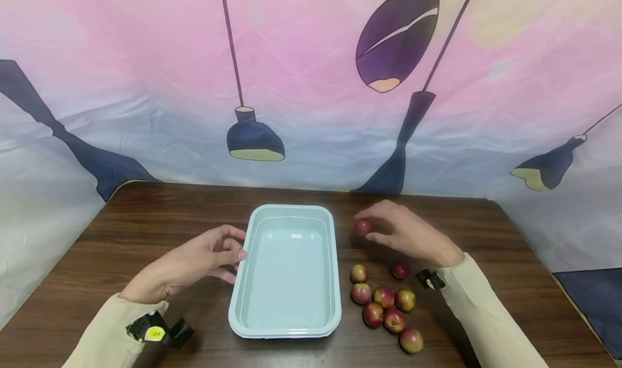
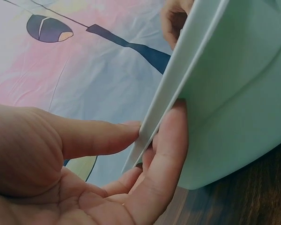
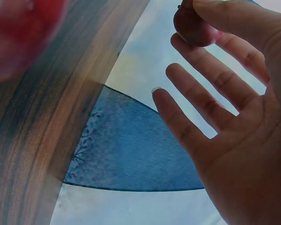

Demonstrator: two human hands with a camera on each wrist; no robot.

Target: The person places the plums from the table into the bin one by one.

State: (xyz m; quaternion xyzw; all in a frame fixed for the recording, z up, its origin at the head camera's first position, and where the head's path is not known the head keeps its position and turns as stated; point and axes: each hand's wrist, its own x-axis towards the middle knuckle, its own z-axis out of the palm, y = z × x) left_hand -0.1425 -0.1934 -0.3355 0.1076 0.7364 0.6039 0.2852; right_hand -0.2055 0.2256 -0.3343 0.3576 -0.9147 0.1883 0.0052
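Note:
A pale mint rectangular tray [image 1: 286, 281] stands on the table, nothing lying in it. My left hand [image 1: 204, 257] pinches its left rim. In the left wrist view the thumb [image 2: 100, 138] lies over the rim while the fingers [image 2: 166, 159] curl beneath. To the right of the tray, my right hand [image 1: 405, 230] holds a small dark red plum [image 1: 362, 227]. The right wrist view shows this plum [image 3: 194, 26] between thumb and fingers, the other fingers spread. Nearer me, several red and yellow-green plums [image 1: 384, 297] sit together by the tray's right side.
A dark brown wooden table [image 1: 180, 211] carries everything. Behind it hangs a pastel cloth [image 1: 311, 98] printed with lamps. One darker red plum [image 1: 400, 270] sits close below my right wrist, which wears a small black camera [image 1: 430, 279].

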